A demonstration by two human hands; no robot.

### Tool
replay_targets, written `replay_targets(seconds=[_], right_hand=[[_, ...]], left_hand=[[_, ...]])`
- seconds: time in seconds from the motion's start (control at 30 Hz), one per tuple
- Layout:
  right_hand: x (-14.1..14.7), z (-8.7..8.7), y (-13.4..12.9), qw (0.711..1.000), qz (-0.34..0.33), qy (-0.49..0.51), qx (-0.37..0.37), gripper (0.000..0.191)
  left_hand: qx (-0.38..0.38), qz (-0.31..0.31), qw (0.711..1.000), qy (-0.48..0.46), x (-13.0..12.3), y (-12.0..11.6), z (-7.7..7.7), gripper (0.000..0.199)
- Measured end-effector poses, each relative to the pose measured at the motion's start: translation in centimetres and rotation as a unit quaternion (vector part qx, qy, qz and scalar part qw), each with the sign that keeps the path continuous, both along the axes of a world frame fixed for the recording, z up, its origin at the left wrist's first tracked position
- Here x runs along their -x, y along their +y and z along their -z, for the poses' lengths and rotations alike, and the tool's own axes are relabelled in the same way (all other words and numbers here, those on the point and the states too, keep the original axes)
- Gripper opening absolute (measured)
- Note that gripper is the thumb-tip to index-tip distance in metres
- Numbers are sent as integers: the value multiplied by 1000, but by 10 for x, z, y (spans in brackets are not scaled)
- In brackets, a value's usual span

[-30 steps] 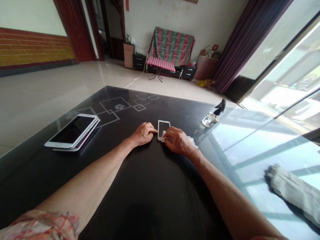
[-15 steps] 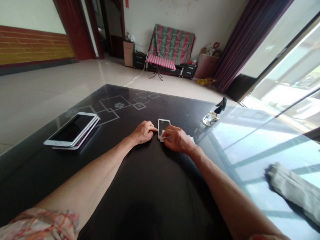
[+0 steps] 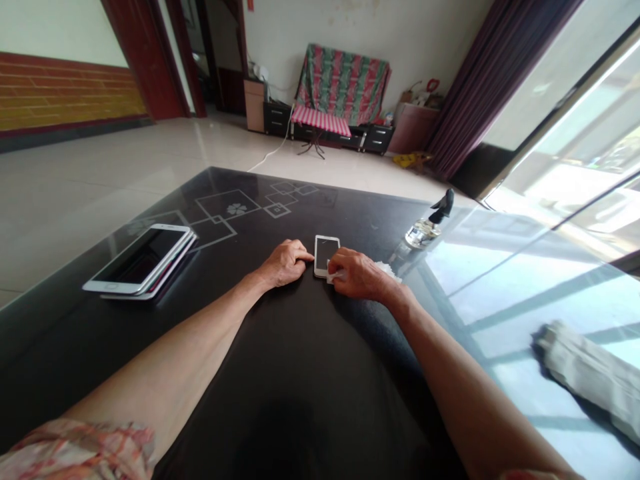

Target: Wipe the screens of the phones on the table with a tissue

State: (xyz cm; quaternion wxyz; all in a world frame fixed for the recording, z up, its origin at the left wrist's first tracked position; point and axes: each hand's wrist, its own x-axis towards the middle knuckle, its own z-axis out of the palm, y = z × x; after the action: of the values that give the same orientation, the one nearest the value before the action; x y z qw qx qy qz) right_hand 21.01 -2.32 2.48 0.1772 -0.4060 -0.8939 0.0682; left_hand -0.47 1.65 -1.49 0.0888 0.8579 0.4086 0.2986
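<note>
Red-and-green patterned cloth (image 3: 345,83), purple curtain (image 3: 493,87)

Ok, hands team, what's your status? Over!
Left hand: fingertip at white phone's edge. Right hand: pinching white tissue at phone's lower corner. Spray bottle off to the right, not in the way. Over.

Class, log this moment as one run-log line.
left hand: fingertip at left edge of phone | right hand: pinches tissue at phone's lower right | table: device stack left; bottle, cloth right
</note>
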Motion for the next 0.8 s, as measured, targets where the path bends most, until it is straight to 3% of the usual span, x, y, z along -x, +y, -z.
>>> replay_targets(seconds=[0.23,0.4,0.5,0.6,0.7,0.8], right_hand=[[17,9,0,998,-41,34,-42,19],[2,0,3,999,-16,33,16,22],[-16,-1,8,997,12,54,53,18],[-29,4,16,993,72,80,38,18],[-32,7,20,985,155,64,28,17],[-28,2,18,982,165,44,76,18]], left_hand=[[2,3,1000,5,0,0,0,36],[1,-2,1000,0,0,-1,-1,36],[-3,-8,1000,0,-2,-2,-2,37],[-12,-26,1000,6,-3,-3,-1,36],[-27,-42,999,12,-4,-3,1,35],[-30,-38,999,17,-5,-1,3,35]])
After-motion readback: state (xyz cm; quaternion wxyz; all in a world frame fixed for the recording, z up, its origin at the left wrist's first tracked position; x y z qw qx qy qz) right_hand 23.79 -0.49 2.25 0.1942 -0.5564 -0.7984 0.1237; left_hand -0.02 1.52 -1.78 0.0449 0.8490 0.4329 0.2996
